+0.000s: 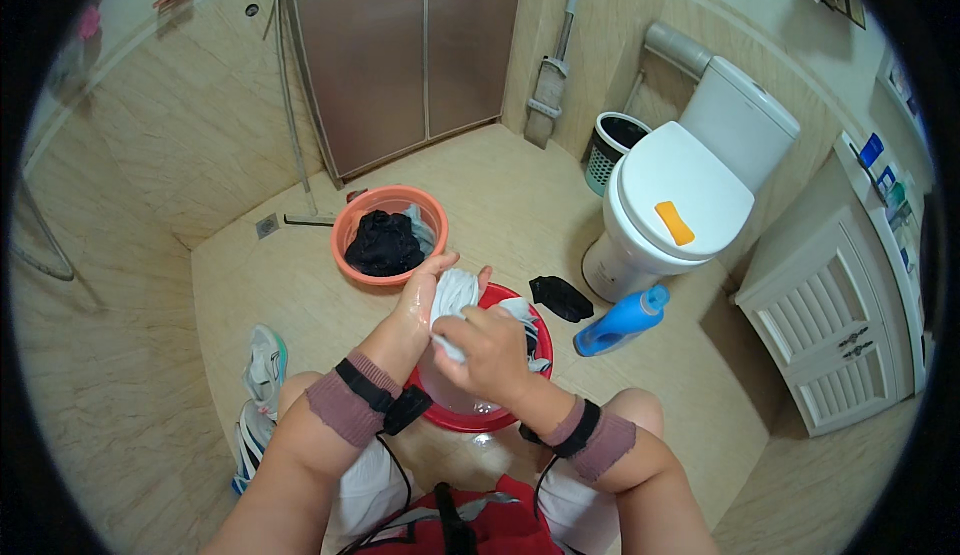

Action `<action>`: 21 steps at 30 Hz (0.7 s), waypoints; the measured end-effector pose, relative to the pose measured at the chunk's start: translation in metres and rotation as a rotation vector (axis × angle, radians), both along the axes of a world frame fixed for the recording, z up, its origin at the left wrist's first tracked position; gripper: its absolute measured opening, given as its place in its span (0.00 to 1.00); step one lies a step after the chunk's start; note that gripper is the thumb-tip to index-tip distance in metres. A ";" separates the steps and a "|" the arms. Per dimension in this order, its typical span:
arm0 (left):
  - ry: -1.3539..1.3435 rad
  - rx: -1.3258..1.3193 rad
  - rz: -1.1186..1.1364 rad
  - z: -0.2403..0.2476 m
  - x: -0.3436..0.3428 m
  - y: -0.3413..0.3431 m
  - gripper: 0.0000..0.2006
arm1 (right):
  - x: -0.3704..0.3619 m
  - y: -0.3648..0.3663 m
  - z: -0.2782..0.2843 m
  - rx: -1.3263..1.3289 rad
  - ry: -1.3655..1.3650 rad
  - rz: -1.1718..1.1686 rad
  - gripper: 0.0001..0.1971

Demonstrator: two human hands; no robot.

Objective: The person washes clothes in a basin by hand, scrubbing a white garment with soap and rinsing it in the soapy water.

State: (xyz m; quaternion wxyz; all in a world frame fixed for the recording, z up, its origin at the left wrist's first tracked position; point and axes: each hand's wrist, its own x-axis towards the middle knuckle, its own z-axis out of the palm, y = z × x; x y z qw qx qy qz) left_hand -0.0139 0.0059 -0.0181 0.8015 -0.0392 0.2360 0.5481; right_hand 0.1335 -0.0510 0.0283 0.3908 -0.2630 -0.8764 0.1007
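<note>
The white cloth (pixel 456 292), running roughly twelve-to-six, lies at three o'clock from the left hand (pixel 417 300), its closure unclear, and eleven from the right hand (pixel 488 353) gripping it.

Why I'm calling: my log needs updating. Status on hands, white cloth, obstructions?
Right hand gripping white cloth; left hand against it, grip unclear. Cloth bunched above red basin. Blue bottle and black item beside basin, clear of hands.

I face a brown cabinet (pixel 375 70) at twelve o'clock, white toilet (pixel 685 180) at one, louvred cabinet (pixel 835 320) at two.
</note>
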 end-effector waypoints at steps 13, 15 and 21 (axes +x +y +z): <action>0.404 0.092 0.097 -0.022 0.024 -0.009 0.05 | -0.008 0.018 -0.014 -0.028 0.171 -0.180 0.07; 0.326 0.139 0.099 -0.039 0.013 -0.007 0.05 | -0.013 0.005 -0.007 -0.006 0.180 -0.093 0.08; 0.404 0.218 0.170 -0.001 0.035 -0.014 0.06 | 0.008 0.084 -0.051 -0.341 0.301 -0.492 0.13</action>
